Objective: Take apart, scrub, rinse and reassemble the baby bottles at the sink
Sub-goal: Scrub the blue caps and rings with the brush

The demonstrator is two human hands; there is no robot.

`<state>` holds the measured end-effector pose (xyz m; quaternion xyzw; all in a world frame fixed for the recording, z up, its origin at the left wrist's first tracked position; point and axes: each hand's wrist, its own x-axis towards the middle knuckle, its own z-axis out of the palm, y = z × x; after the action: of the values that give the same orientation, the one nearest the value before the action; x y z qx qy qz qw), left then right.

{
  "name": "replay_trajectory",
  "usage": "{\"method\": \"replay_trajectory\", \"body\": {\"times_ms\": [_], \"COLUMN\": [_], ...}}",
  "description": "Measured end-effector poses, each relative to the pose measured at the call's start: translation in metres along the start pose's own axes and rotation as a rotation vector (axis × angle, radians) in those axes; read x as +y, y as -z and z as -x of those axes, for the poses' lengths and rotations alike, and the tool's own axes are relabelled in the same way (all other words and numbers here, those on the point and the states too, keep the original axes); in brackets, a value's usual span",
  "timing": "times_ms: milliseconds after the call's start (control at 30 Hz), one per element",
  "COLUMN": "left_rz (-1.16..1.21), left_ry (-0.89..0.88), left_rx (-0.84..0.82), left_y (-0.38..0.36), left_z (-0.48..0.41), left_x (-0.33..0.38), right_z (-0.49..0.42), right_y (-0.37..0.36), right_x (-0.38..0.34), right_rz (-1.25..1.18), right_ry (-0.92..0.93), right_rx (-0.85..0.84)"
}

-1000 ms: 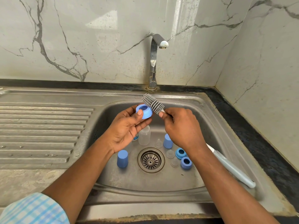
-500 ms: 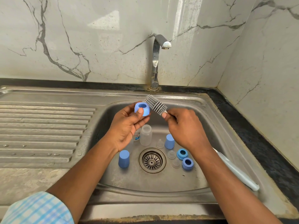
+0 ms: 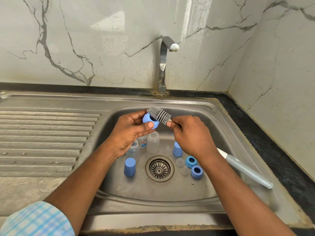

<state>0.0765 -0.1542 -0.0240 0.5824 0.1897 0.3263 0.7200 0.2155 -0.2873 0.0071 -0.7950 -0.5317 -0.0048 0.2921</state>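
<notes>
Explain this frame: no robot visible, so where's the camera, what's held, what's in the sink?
No machine here: a person works bare-handed; one head-worn camera looks down at a steel sink. The left hand pinches a blue screw ring; the right hand grips a bottle brush near its grey bristles, which sit at the ring's opening. In the basin, around the drain: three clear bottles, two blue caps, two more blue rings, three clear teats.

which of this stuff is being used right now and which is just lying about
In use: ring in left hand; brush in right hand.
Lying in the sink: bottles, caps, teats, spare rings.
</notes>
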Motion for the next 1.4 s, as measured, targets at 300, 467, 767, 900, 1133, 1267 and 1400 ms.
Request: {"method": "replay_trajectory", "body": {"times_ms": [300, 467, 767, 900, 1133, 1267, 1400], "left_rz": [-0.129, -0.257, -0.087, -0.148, 0.128, 0.168, 0.258], "left_ry": [0.004, -0.006, -0.005, -0.006, -0.015, -0.005, -0.025], "left_rx": [0.035, -0.042, 0.041, 0.027, 0.147, 0.105, 0.181], "left_y": [0.0049, 0.0015, 0.0029, 0.0006, 0.0003, -0.0025, 0.0008], "left_z": [-0.0025, 0.0003, -0.0017, -0.0015, -0.0071, -0.0051, -0.0065], "left_x": [-0.0030, -0.0065, -0.0043, -0.0078, -0.0054, -0.0038, -0.0002], "right_z": [0.0001, -0.0048, -0.0029, -0.0023, -0.0023, -0.0044, -0.0006], "right_y": [0.0010, -0.0012, 0.0037, 0.0052, 0.0046, 0.0056, 0.0058], "right_x": [-0.0012, 0.0052, -0.0009, 0.0042, -0.0016, 0.0006, -0.0013], "right_rz": [-0.004, 0.037, -0.059, -0.069, -0.106, -0.080, -0.112], "right_ry": [0.058, 0.013, 0.051, 0.050, 0.070, 0.063, 0.083], "right_rx": [-0.088, -0.029, -0.058, -0.081, -0.075, -0.018, -0.108]}}
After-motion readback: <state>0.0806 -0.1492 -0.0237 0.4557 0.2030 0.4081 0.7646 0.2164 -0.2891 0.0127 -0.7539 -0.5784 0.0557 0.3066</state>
